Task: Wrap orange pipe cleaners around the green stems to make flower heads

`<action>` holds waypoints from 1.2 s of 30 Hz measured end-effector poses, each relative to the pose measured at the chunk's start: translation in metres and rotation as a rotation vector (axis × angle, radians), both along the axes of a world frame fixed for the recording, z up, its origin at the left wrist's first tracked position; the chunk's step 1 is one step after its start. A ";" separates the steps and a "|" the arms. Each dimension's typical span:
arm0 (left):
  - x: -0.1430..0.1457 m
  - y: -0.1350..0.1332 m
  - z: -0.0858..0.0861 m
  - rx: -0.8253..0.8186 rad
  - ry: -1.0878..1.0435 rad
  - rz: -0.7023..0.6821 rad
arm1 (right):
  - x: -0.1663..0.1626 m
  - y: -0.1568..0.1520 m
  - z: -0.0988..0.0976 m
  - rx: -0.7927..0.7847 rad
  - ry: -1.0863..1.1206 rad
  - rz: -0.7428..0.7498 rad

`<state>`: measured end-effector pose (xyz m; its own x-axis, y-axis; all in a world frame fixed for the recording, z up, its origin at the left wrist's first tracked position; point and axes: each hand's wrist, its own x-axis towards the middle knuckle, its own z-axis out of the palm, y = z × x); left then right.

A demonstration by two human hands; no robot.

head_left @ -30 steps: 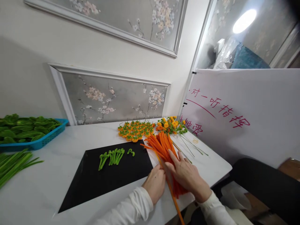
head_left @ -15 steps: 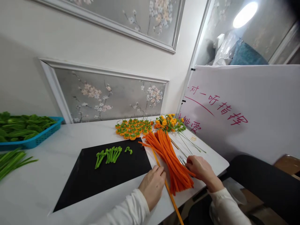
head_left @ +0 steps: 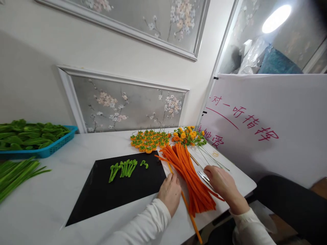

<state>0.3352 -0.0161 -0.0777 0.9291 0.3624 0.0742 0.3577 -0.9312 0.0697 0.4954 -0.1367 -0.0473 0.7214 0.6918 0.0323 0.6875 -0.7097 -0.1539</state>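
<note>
A thick bundle of orange pipe cleaners lies on the white table beside a black mat. My left hand rests at the mat's right edge, fingers curled onto a single orange pipe cleaner that runs off toward me. My right hand lies on the far side of the bundle, its fingers on a shiny metal tool, probably scissors; the grip itself is hidden. Several short green curled pieces sit on the mat.
Small orange-and-green flower heads and stemmed yellow flowers lie at the back. A blue basket of green leaves and loose green pipe cleaners are at the left. A white board with red writing stands on the right.
My right hand has left the top of the orange bundle and moved right, down onto the metal tool. My left hand stays on the single orange pipe cleaner.
</note>
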 end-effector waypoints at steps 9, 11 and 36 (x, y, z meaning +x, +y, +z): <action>0.005 0.017 0.003 -0.018 -0.049 0.038 | -0.067 0.064 0.012 0.006 -0.139 0.101; 0.003 0.020 0.005 -0.037 -0.044 0.058 | -0.067 0.070 0.005 -0.014 -0.152 0.080; -0.059 0.043 0.040 -1.464 -0.441 0.461 | -0.119 0.048 -0.005 0.254 0.144 0.185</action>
<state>0.2760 0.0266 -0.0380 0.7259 0.5903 -0.3530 0.2876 0.2058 0.9354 0.3760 -0.0890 -0.0523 0.5943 0.7940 0.1277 0.7594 -0.5017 -0.4143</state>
